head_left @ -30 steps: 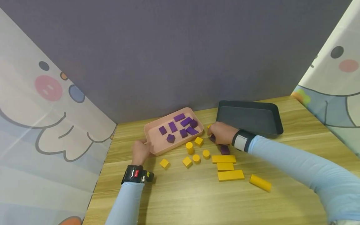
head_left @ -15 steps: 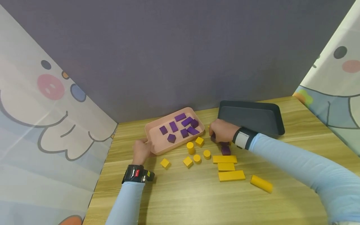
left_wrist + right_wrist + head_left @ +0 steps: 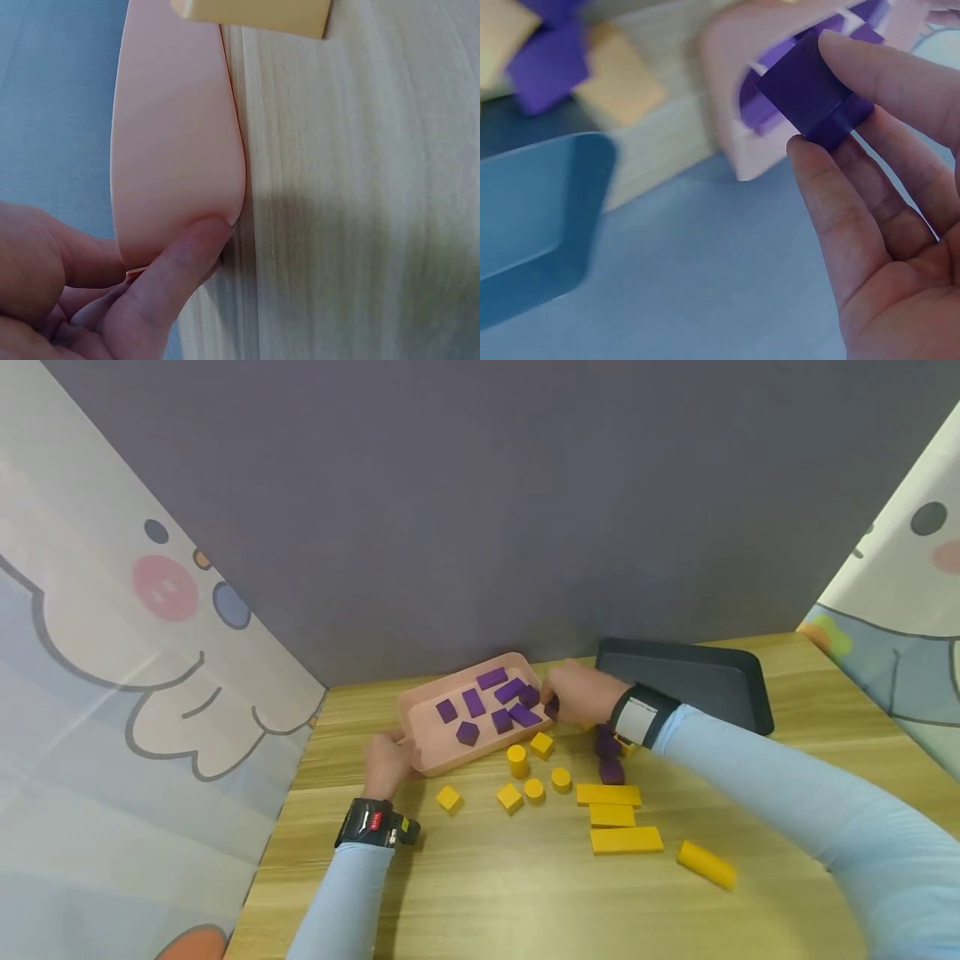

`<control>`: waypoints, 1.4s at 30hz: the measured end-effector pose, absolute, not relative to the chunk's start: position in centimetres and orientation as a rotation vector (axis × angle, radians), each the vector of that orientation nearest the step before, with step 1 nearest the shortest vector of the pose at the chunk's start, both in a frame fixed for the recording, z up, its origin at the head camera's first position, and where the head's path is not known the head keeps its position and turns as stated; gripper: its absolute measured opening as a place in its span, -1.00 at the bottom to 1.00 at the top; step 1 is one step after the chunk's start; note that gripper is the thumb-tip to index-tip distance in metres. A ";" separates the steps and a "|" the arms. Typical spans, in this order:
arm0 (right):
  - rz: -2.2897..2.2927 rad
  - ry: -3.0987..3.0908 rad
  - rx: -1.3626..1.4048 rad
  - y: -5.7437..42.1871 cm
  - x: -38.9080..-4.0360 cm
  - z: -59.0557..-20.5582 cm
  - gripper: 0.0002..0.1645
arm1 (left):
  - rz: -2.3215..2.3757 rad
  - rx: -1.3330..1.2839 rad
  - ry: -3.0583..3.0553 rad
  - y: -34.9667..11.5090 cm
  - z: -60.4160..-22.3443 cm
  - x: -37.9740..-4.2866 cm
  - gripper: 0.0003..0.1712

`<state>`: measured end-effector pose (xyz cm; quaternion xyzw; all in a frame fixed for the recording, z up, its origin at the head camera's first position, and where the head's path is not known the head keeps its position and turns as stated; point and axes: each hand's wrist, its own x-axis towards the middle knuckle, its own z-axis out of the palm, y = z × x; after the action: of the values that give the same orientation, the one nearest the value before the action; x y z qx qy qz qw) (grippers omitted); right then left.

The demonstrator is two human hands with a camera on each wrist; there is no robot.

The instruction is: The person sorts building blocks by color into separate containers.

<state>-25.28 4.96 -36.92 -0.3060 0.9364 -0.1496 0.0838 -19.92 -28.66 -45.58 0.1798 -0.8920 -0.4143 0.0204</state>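
Observation:
My left hand [image 3: 386, 764] grips the near left corner of a pink tray [image 3: 420, 753], thumb against its outer wall in the left wrist view. Several purple blocks [image 3: 473, 702] lie spread inside that tray. At the tray's right end, my right hand [image 3: 581, 692] pinches a purple block [image 3: 806, 86] between thumb and fingertips. The right wrist view shows this block raised near the pink rim. Beneath and behind the right wrist, more purple blocks [image 3: 611, 771] lie on the table, some partly hidden among yellow ones.
A dark rectangular tray [image 3: 693, 681] stands at the back right. Yellow cubes [image 3: 510, 797], cylinders [image 3: 517, 762] and flat bars [image 3: 627, 841] are scattered in front of the pink tray. A long yellow cylinder [image 3: 707, 865] lies farther right. A grey panel [image 3: 525, 510] rises behind the table.
My right hand has lifted a purple block off the table and carried it left to the pink tray's right end. The left hand keeps its grip on the tray corner.

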 end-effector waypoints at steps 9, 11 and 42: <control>-0.423 2.816 -0.871 -1.8 -25.7 -36.0 -0.61 | -1.253 0.571 -2.774 -28.7 -45.9 -20.1 -0.49; -0.417 2.829 -0.922 -2.9 -26.0 -36.0 -0.64 | -1.246 0.583 -2.776 -28.6 -45.9 -20.1 -0.50; -0.279 2.971 -0.776 -6.5 -31.8 -41.2 -0.70 | -1.263 0.539 -2.768 -28.6 -46.0 -20.2 -0.52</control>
<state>-31.77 -6.52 -41.16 -0.2515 0.9632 -0.0905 0.0291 -20.22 -28.59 -45.98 0.1744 -0.8956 -0.4084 0.0257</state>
